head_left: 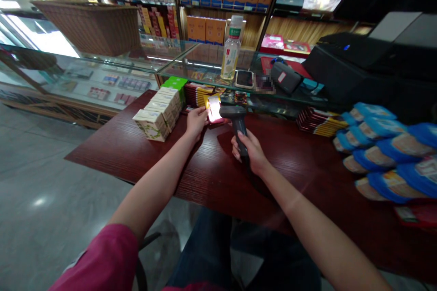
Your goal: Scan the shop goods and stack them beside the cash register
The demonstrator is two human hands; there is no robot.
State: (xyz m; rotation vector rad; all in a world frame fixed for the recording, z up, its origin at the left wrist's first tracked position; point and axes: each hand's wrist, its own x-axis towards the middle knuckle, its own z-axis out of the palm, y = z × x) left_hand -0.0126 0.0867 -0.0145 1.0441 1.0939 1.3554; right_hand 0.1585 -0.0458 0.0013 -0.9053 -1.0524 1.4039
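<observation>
My right hand [251, 149] is wrapped round the handle of a dark barcode scanner [240, 123], its head turned to the left. Bright light from the scanner falls on a small yellow and red packet [214, 111], which my left hand [197, 123] pinches by its left edge. The packet is tilted up just off the scanner's head, above the dark red wooden table [205, 168]. Behind it lies a row of similar yellow and dark red packets [199, 94]. Left of my left hand stand several white boxes [155, 118], with bright green packs [175, 83] behind them.
A glass counter [191, 61] runs behind the table, bearing a drink bottle [232, 50], a phone [245, 79] and a grey device [286, 77]. At right are stacked packets [321, 122] and several blue-lidded tubs [385, 159]. A wicker basket [92, 27] stands back left.
</observation>
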